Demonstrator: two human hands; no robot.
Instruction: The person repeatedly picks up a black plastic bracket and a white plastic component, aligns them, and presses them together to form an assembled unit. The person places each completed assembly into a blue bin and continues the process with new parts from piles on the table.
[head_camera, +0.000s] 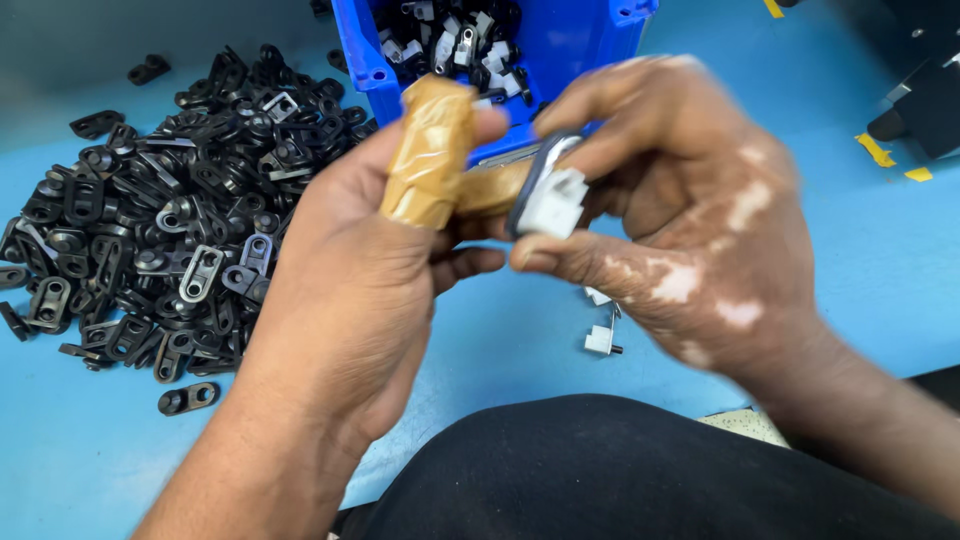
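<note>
Black metal bracket (538, 175) with a white plastic clip (553, 203) fitted on it, held edge-on, pinched between the fingers of both hands above the blue table; details blurred.

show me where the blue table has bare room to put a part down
Bare patches on the blue table: bottom left, below the pile of black brackets, and far right, between the right hand and the yellow tape marks. Crowded: the pile, the blue bin, and the white clips under the hands.
</note>
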